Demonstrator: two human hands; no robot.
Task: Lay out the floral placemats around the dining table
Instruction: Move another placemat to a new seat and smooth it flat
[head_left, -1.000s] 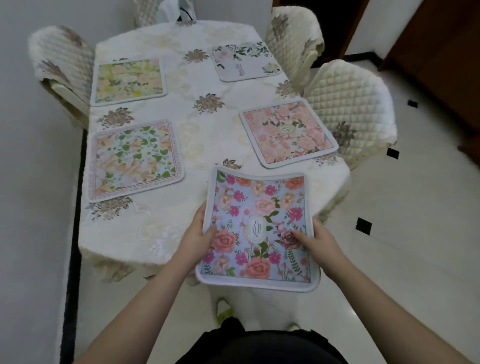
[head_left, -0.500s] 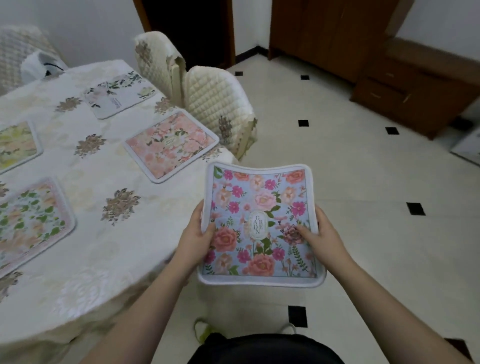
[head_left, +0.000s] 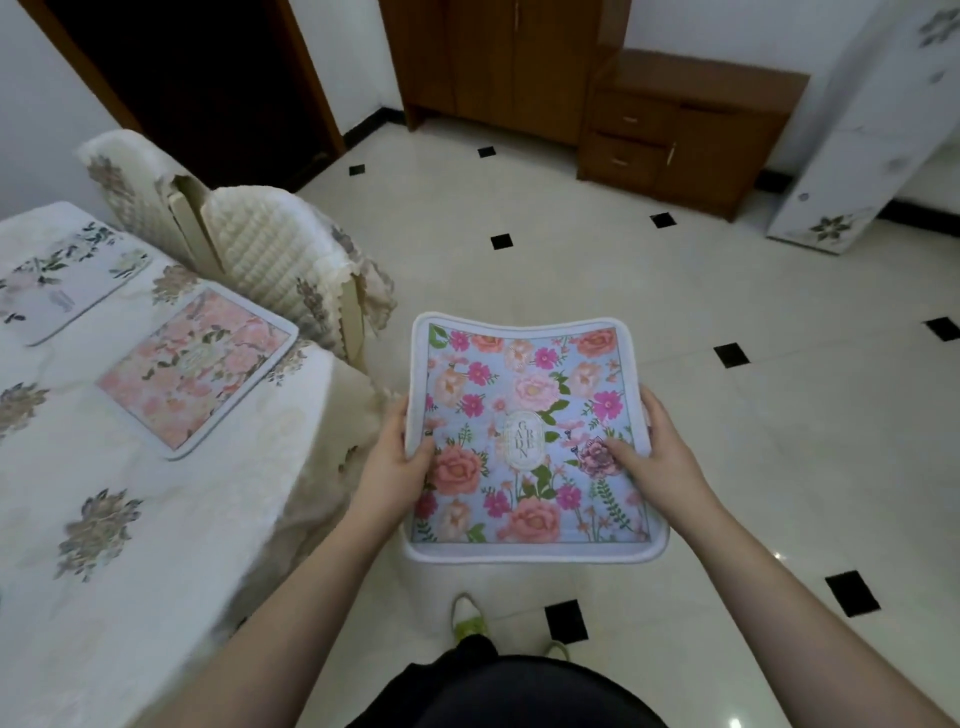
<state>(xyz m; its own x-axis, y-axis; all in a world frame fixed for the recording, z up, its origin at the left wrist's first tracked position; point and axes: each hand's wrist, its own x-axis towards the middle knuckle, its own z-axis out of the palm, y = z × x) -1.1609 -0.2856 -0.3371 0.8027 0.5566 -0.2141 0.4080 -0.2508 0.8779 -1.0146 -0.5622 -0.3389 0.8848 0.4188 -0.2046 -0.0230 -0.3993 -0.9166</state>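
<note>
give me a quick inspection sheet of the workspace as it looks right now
surface: dining table under a cream floral tablecloth, at left
job's things: blue placemat held over the floor, off the table; pink placemat and white placemat lie flat on the table
clutter: nothing seen
grippers: left hand and right hand grip the blue placemat's side edges
cables: nothing seen
surroundings: two covered chairs, wooden cabinet, tiled floor

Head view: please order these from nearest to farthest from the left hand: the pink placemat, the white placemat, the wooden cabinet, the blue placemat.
1. Blue placemat: held by the left hand at its left edge.
2. Pink placemat: on the table, to the left.
3. White placemat: farther back-left on the table.
4. Wooden cabinet: across the floor, by the far wall.
</note>
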